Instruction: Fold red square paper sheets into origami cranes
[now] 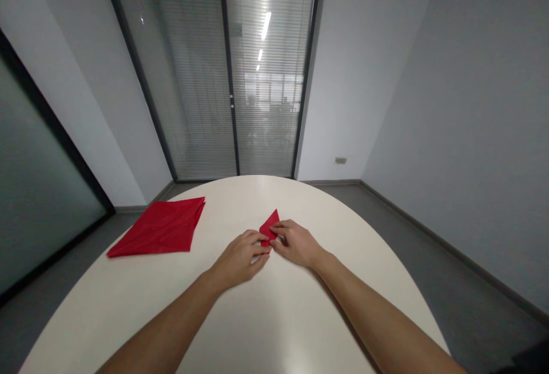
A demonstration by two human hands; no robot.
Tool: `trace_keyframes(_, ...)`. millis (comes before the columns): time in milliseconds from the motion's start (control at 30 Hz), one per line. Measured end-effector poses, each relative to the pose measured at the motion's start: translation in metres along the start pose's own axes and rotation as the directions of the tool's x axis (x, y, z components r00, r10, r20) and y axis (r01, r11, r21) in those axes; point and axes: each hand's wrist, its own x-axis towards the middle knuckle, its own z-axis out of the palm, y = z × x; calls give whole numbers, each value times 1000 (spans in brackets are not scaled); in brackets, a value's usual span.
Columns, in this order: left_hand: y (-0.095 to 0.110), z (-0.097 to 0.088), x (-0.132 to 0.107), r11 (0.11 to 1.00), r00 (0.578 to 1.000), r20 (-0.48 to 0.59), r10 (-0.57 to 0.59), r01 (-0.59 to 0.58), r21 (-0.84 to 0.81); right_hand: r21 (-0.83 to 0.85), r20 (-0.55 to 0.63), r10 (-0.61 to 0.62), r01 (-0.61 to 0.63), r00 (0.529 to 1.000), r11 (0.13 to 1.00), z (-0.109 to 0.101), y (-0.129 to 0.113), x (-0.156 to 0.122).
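A small folded piece of red paper (268, 227) lies on the table in front of me, its pointed end facing away. My left hand (241, 255) is at its left and near edge, with the fingers closed on it and the thumb close below. From the other side, my right hand (297, 242) grips the paper's right edge between bent fingers and thumb. The fingertips of both hands nearly meet and cover the paper's lower part. Its exact folds are too small to make out.
A larger creased red sheet (160, 227), folded in layers, lies at the left of the round white table (266, 317). Beyond the table's far edge stand glass panels with blinds (193, 76). A wall socket (340, 160) is on the wall behind, to the right.
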Motion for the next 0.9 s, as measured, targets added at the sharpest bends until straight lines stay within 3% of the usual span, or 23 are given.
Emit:
trace_keyframes(300,7,-5,2,997,996,37,75,-74,-18,6,36,-136,136,990,991,0,3,0)
trace_keyframes(667,9,-9,-4,991,995,85,45,-33,-130,-37,83,-92,95,992,995,0,1,-2)
trace_keyframes(900,0,-2,-4,993,985,-130,-114,112,-25,11,116,-71,70,991,997,-4,-5,-1)
